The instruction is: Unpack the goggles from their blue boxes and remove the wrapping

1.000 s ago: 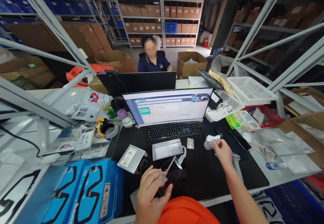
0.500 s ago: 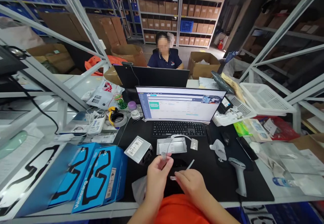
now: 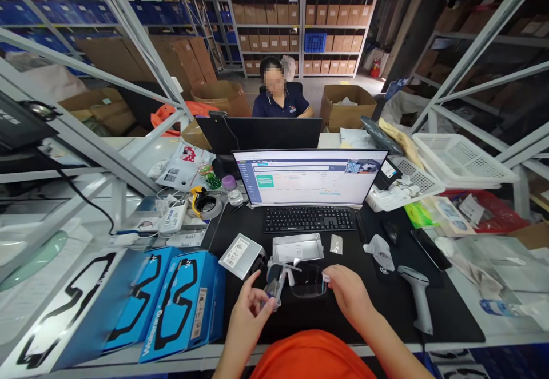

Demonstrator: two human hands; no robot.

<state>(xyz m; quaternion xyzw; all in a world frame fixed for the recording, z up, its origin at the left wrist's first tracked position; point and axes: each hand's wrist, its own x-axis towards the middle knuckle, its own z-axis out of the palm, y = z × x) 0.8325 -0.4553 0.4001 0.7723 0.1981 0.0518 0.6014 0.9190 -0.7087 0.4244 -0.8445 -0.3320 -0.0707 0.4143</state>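
Note:
A pair of glasses [image 3: 307,282] with dark lenses and clear frame parts spans the space between my hands, above the black mat. My left hand [image 3: 249,309] has its fingers closed around the left part, where a clear piece stands up at a tilt. My right hand [image 3: 350,292] pinches the right edge near a small pale bit. Just beyond them lies an open white box tray [image 3: 297,247] with a printed label inside. A silver-grey box [image 3: 241,255] with a label sits to its left, and a small clear packet [image 3: 336,244] to its right.
A keyboard [image 3: 309,219] and monitor [image 3: 311,179] stand ahead. Blue goggle boxes [image 3: 184,304] line the left. On the right lie a barcode scanner [image 3: 416,299], a mouse [image 3: 390,232], a phone [image 3: 431,249] and crumpled white wrap [image 3: 380,251]. A person [image 3: 281,99] sits opposite.
My hands have moved apart, the left to the left and the right to the right. The glasses now show between them. The clear arm no longer reaches over the white tray.

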